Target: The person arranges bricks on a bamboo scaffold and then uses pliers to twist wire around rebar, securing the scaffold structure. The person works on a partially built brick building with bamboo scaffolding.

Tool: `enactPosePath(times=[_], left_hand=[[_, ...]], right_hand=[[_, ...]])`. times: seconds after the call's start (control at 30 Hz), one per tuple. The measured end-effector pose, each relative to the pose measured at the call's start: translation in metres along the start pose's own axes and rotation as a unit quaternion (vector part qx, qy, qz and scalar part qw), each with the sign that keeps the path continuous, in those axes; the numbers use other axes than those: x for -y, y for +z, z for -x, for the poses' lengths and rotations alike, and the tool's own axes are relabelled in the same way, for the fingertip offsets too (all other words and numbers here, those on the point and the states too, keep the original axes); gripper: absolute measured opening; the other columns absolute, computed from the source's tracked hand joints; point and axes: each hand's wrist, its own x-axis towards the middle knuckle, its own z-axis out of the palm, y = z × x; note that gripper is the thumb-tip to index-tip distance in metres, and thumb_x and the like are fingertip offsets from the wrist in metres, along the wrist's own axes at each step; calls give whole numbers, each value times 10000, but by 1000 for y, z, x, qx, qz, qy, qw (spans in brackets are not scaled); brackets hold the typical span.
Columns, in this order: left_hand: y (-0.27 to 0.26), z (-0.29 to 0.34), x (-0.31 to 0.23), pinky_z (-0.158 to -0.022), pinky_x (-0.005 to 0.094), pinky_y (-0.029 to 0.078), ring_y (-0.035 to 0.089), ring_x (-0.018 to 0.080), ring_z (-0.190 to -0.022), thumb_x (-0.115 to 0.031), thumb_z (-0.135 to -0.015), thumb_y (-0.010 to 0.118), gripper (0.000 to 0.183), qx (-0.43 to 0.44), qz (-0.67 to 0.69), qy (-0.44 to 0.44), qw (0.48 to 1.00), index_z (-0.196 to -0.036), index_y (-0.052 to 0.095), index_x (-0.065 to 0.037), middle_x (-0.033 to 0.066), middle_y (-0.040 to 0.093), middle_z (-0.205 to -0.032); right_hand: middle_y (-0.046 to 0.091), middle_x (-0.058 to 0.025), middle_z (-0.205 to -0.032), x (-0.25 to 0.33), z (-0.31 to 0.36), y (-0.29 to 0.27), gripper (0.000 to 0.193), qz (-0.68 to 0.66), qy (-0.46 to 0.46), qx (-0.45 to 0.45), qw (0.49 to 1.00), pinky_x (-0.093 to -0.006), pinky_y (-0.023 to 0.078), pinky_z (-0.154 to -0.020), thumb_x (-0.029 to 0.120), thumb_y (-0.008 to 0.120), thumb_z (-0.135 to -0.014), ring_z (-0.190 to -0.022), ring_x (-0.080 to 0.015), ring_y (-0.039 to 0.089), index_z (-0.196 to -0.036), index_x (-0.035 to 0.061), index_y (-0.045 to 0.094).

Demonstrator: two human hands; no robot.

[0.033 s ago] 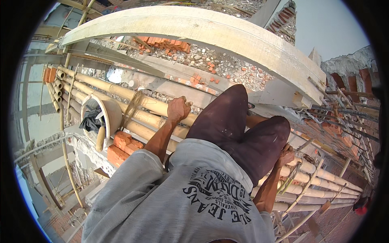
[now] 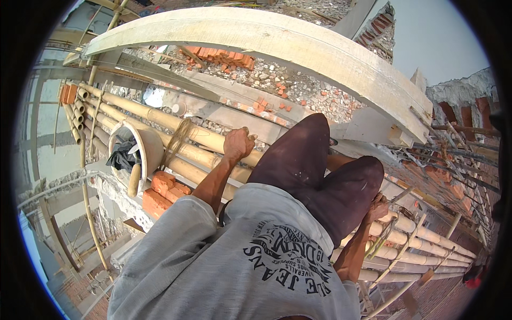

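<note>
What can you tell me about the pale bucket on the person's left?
The bucket is off-white, round and plastic-looking, with a wide open mouth facing the picture's left. Crumpled black material lies inside, and a pale, rounded, wooden-looking handle sticks out over the rim. It stands on or against the bamboo poles, beside orange bricks; contact with them is unclear. Neither hand touches it. Fisheye bending hides whether it tilts.

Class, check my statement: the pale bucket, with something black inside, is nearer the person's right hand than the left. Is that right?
No, the hands are swapped: the head view shows the pale bucket, with something black inside, nearer the left hand than the right hand.
</note>
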Motion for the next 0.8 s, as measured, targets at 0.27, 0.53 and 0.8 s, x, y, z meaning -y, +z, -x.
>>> enactPosePath(times=[0.27,0.53,0.8], left_hand=[[4,0,8,-809,471,518,672,396,-872,-310,-843,683,319,-22,24,24,999,-901,670,4,251,683,-823],[20,4,18,-755,468,514,674,373,-837,-296,-788,704,294,-145,6,105,984,-844,627,-18,218,679,-776],[25,4,20,-800,454,498,656,346,-839,-280,-805,680,287,-71,14,68,995,-935,614,-33,177,662,-811]], right_hand=[[593,-138,-643,-8,0,7,437,12,-47,-13,999,-468,384,-545,359,516,-985,-564,-333,551,-662,76,597],[611,-108,-694,-10,1,9,419,-10,-42,8,999,-440,394,-560,330,464,-1006,-584,-319,554,-690,84,588],[631,-169,-680,-32,1,28,447,-13,-44,5,999,-490,434,-562,426,485,-978,-627,-382,612,-778,69,665]])
